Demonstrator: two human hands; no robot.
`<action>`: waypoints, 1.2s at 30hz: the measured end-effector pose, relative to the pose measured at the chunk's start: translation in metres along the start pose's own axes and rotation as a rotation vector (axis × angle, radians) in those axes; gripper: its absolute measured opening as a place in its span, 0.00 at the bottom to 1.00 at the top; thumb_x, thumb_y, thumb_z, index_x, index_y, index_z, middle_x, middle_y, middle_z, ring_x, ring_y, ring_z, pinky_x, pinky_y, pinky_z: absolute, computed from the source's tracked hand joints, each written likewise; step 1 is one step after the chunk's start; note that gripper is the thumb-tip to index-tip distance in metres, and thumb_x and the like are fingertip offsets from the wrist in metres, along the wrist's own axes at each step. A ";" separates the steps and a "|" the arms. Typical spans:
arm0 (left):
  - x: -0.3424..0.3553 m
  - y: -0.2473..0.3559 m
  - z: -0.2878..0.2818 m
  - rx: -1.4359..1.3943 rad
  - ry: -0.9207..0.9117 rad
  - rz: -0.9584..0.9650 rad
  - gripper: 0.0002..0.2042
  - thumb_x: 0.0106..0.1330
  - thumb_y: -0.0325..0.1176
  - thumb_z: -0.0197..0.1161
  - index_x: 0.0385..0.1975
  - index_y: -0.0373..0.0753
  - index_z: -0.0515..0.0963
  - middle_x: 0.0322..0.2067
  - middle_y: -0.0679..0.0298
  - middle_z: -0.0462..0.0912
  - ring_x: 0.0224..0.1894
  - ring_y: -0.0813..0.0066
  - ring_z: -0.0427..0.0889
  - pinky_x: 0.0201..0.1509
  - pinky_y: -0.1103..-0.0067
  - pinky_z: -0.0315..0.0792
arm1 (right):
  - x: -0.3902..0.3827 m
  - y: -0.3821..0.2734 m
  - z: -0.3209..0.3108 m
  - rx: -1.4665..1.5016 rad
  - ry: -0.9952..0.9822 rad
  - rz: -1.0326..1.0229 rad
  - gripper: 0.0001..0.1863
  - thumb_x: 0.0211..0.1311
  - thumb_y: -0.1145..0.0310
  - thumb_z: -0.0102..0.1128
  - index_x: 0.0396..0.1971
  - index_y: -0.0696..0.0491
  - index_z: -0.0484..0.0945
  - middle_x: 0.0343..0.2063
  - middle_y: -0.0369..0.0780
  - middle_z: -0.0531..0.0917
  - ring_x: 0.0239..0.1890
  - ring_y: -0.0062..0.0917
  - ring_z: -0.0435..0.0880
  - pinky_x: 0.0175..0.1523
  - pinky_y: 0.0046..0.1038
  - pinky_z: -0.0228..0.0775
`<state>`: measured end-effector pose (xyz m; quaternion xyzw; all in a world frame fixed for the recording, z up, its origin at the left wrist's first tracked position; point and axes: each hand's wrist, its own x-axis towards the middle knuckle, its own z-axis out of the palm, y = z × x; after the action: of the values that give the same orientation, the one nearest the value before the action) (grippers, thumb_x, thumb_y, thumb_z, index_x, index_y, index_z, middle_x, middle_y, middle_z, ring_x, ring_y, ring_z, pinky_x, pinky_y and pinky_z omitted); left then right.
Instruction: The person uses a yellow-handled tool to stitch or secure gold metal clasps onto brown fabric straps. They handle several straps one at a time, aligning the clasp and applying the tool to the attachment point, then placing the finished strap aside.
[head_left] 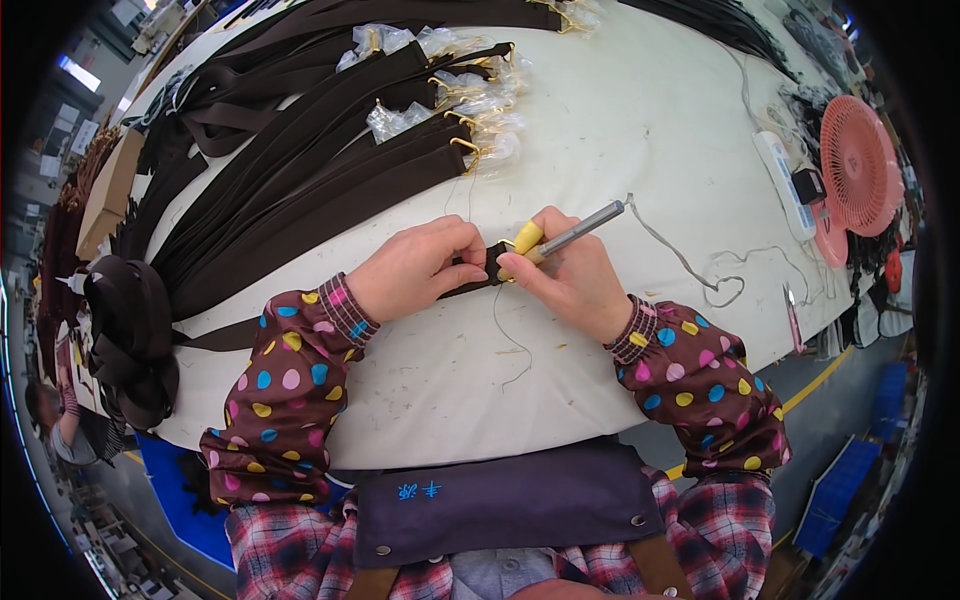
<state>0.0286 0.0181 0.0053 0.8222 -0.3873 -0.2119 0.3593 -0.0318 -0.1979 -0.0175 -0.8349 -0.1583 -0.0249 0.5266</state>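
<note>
A dark brown strap (222, 337) crosses the table from the left, and its end with a gold-coloured metal buckle (507, 246) lies between my hands. My left hand (420, 265) is closed, thumb and forefinger pinching the strap just beside that end. In my right hand (575, 275) is a grey pen-shaped tool (588, 225) with a cord at its top, slanting down toward the buckle. A yellow finger cover (528, 237) sits on a right finger. The tool's tip is hidden behind my thumb. A loose dark thread (512, 340) trails below the strap end.
Beyond my left hand lie bundled dark straps (330, 190) with buckles in clear plastic. A coiled strap heap (128, 335) hangs at the left edge. At right are a white power strip (784, 183), a pink fan (860, 150), small snips (793, 318) and the tool's cord (668, 252).
</note>
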 end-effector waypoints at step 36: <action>0.002 0.000 0.011 -0.421 0.117 -0.278 0.07 0.72 0.34 0.55 0.37 0.38 0.67 0.25 0.68 0.72 0.23 0.85 0.74 0.20 0.85 0.71 | 0.005 0.006 0.003 0.054 0.114 0.053 0.15 0.62 0.63 0.65 0.32 0.55 0.67 0.18 0.36 0.75 0.18 0.19 0.73 0.24 0.23 0.64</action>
<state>0.0233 0.0120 -0.0019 0.7855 -0.1966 -0.2874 0.5116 -0.0257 -0.1960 -0.0232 -0.8215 -0.1066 -0.0542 0.5575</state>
